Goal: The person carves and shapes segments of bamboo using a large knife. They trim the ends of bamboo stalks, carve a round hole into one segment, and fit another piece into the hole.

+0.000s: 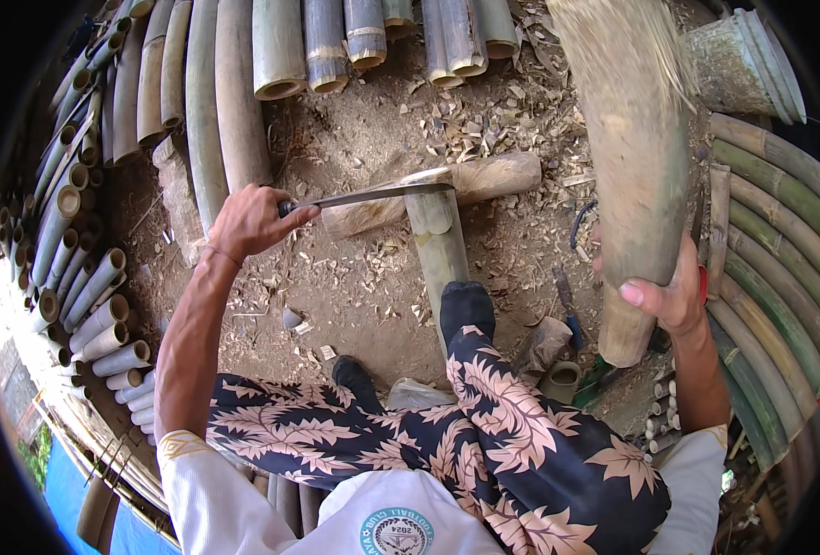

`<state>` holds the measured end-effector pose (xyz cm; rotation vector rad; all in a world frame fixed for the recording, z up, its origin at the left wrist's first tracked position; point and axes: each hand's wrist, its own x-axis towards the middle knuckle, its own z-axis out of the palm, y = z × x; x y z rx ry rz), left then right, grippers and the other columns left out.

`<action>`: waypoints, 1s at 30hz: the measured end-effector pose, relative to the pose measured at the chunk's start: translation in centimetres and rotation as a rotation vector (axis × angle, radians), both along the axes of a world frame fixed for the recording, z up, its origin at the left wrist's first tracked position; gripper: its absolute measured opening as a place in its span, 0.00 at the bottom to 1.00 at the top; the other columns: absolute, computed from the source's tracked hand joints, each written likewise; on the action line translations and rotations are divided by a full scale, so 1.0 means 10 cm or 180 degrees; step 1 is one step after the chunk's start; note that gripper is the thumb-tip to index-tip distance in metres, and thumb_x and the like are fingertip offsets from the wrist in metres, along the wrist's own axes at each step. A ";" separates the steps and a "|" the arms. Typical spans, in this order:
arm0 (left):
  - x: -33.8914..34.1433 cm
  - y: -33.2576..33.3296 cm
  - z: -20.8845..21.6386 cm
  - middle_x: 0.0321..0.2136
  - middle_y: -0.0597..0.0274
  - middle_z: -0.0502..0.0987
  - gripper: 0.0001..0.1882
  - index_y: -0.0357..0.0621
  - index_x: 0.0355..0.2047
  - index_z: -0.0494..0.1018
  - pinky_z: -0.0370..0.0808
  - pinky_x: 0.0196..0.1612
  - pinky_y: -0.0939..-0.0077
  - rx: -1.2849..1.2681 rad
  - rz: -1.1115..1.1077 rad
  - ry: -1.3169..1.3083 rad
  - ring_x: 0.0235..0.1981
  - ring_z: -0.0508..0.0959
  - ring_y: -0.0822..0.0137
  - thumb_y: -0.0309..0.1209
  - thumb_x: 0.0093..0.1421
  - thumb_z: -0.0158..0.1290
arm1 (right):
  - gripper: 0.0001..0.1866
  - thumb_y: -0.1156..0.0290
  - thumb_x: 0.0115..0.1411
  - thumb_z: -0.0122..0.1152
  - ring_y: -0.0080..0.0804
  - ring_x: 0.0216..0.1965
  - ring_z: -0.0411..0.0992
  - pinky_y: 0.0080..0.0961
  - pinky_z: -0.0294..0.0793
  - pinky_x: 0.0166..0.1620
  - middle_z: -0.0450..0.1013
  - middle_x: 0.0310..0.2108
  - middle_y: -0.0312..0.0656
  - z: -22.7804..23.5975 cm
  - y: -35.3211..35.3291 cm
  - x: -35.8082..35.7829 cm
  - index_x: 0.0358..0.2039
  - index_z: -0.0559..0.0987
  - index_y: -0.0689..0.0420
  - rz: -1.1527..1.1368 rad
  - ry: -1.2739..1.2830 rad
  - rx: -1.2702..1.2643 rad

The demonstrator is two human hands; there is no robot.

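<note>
My left hand (257, 222) is wrapped round the handle of a long knife (373, 196), whose blade reaches to the right. The blade lies across the far end of a pale green bamboo piece (440, 242); how deep it sits cannot be made out. That end rests on a short wooden log (498, 178), and my dark-socked foot (467, 310) presses on the nearer part. My right hand (667, 287) grips the narrow lower end of a thick bamboo club (636, 157), held upright close to view. The club's far end is frayed and partly cut off by the frame.
Bamboo poles (281, 46) lie along the far side, with stacked bamboo (105, 314) at left and more poles (771, 213) at right. A whitish bucket (738, 69) lies at the far right. Wood chips (493, 111) litter the dirt floor. A blue-ended tool (569, 310) lies beside my foot.
</note>
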<state>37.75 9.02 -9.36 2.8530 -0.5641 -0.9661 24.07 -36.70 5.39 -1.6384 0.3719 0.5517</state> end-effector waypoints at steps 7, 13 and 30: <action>-0.15 -0.01 0.02 0.11 0.54 0.71 0.41 0.39 0.20 0.80 0.72 0.26 0.59 0.0004 0.0100 -0.0120 0.17 0.76 0.54 0.71 0.54 0.49 | 0.51 0.67 0.44 0.74 0.41 0.58 0.67 0.36 0.65 0.61 0.65 0.56 0.54 -0.45 0.49 0.21 0.65 0.55 0.65 0.0011 -0.1823 -0.0477; -0.12 -0.05 -0.14 0.11 0.50 0.72 0.42 0.38 0.17 0.79 0.74 0.27 0.56 0.0128 0.0141 0.0064 0.17 0.77 0.49 0.71 0.54 0.49 | 0.56 0.62 0.47 0.72 0.54 0.48 0.74 0.45 0.78 0.51 0.69 0.50 0.58 -1.18 0.62 0.24 0.70 0.48 0.59 0.1551 -0.1138 -0.2222; -0.06 0.10 -0.22 0.11 0.48 0.73 0.48 0.35 0.14 0.78 0.75 0.27 0.56 0.0018 0.0217 0.0423 0.17 0.78 0.51 0.76 0.51 0.46 | 0.40 0.65 0.50 0.69 0.43 0.42 0.77 0.35 0.80 0.46 0.71 0.46 0.54 -0.36 0.81 0.89 0.59 0.61 0.65 -0.0434 -0.2396 -0.0398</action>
